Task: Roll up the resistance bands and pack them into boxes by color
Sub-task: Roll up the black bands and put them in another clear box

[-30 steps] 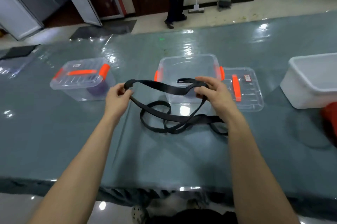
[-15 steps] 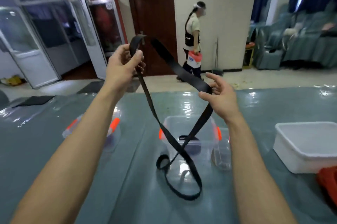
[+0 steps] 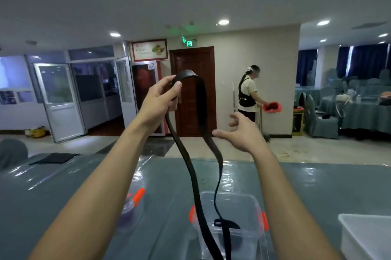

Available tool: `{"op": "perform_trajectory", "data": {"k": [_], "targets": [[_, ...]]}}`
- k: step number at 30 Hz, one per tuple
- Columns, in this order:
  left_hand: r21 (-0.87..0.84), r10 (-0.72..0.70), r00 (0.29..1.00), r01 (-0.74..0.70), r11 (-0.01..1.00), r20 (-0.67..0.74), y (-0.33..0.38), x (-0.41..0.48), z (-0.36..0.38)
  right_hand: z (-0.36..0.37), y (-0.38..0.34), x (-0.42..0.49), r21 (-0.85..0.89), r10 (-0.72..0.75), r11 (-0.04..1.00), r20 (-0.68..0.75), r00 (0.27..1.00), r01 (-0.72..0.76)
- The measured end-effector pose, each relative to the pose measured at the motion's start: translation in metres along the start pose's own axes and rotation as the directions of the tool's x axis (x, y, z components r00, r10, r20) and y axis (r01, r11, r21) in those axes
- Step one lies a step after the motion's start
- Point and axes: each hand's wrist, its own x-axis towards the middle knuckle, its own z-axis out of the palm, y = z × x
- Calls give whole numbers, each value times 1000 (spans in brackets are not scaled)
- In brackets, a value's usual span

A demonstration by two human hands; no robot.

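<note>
On my feed the left hand (image 3: 163,96) is raised high, thumb and curled fingers pinching the top fold of the black band (image 3: 191,173); the band arches over that grip and drops in two strands, one wide and one turned edge-on, both running down out of the bottom of the view. The right hand (image 3: 243,132) hangs beside the right strand with fingers spread and loosely bent, holding nothing; its thumb tip sits just beside the strand, and I cannot tell whether it touches.

Below, on the grey-green table (image 3: 63,196) under its shiny plastic sheet, stands a clear box (image 3: 254,202) with orange latches and no lid on; both strands cross in front of it, and a dark shape shows there that I cannot separate from the band. The right forearm hides the box's right side. A second box (image 3: 135,198), clear with an orange handle, sits to the left, mostly hidden by the left forearm; something purple shows through its wall. A white tub (image 3: 359,234) stands at the right edge, well apart from both. A dark cloth (image 3: 55,158) lies at the table's far left.

Beyond the table a person (image 3: 247,94) stands by the brown door (image 3: 194,101), holding a red pan (image 3: 273,107); the band's loop overlaps the door in my view.
</note>
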Motion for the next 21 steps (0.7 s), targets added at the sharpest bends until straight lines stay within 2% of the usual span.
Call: {"op": "perform_trajectory", "data": {"k": [3,5,8,10,12,14,17,21], "targets": [[138,-72,982,48,989,175,-10,-17,10,15,-1,-19,42,-203,977,-94,975,207],[242,-133,950,64,968,281,-22,-32,19,26,3,-34,94,-258,961,-20,966,259],[275,-176,931,86,958,321,-35,-53,28,37,17,-55,256,-218,951,168,961,171],[286,-201,932,113,952,302,-41,-67,32,40,33,-74,449,-180,892,243,953,54],[298,-216,932,126,946,292,-49,-81,34,46,51,-96,566,-148,823,284,947,-41],[329,-219,926,113,938,307,-57,-96,39,56,70,-119,571,-107,817,285,953,-79],[389,-234,911,90,917,341,-72,-124,50,66,92,-137,533,-7,840,203,979,-104],[317,-329,894,231,920,305,-111,-170,70,54,109,-143,639,5,762,154,988,-103]]}}
